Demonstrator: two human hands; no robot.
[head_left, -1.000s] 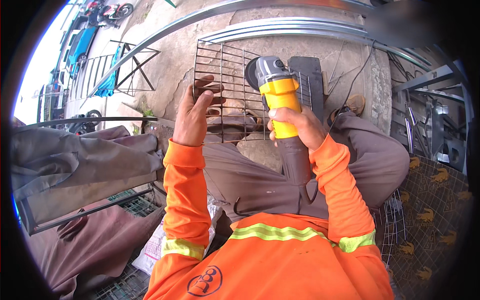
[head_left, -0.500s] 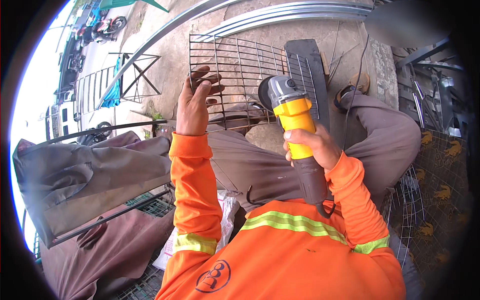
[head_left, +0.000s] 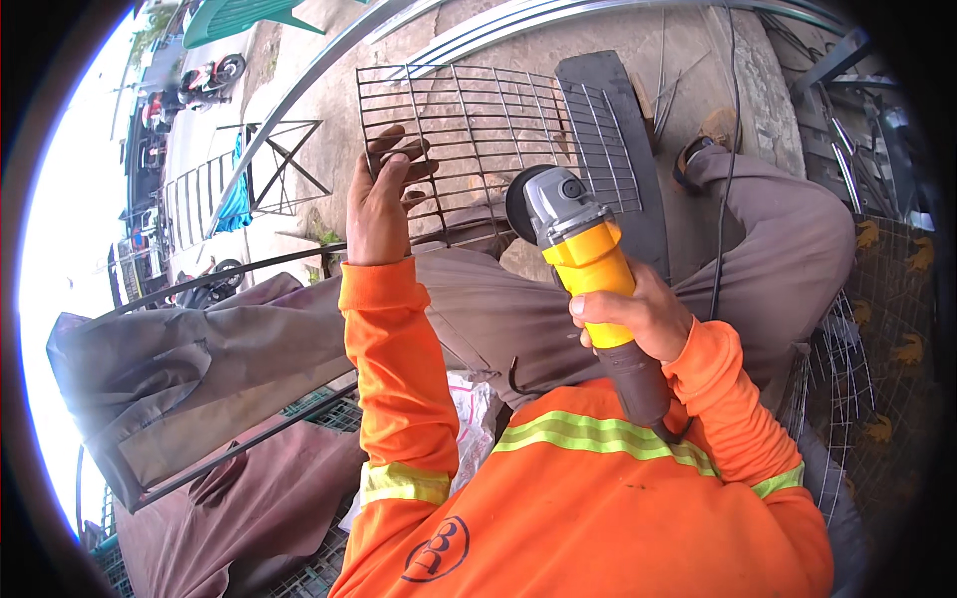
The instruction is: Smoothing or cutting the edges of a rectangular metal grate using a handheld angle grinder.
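Note:
My right hand (head_left: 643,314) is wrapped round the yellow and dark body of an angle grinder (head_left: 595,261), its thumb lying across the yellow casing. The grinder's dark disc (head_left: 518,204) appears over the near part of a wire grid panel (head_left: 463,105); whether it touches the bars I cannot tell. My left hand (head_left: 384,204) grips that panel near its left edge, fingers curled among the bars. Under the panel's right end lies a long dark grey board (head_left: 648,214).
A black cable (head_left: 730,169) runs beside my right leg. Long shiny metal profiles (head_left: 518,32) lie beyond the panel. Grey-brown cloth (head_left: 209,339) drapes over a frame at left. Metal scraps (head_left: 847,149) lie at right; motorbikes (head_left: 214,80) stand far left.
The whole view has shifted a little. Against the panel, the grinder sits slightly nearer to me and to the right. My left hand keeps its hold.

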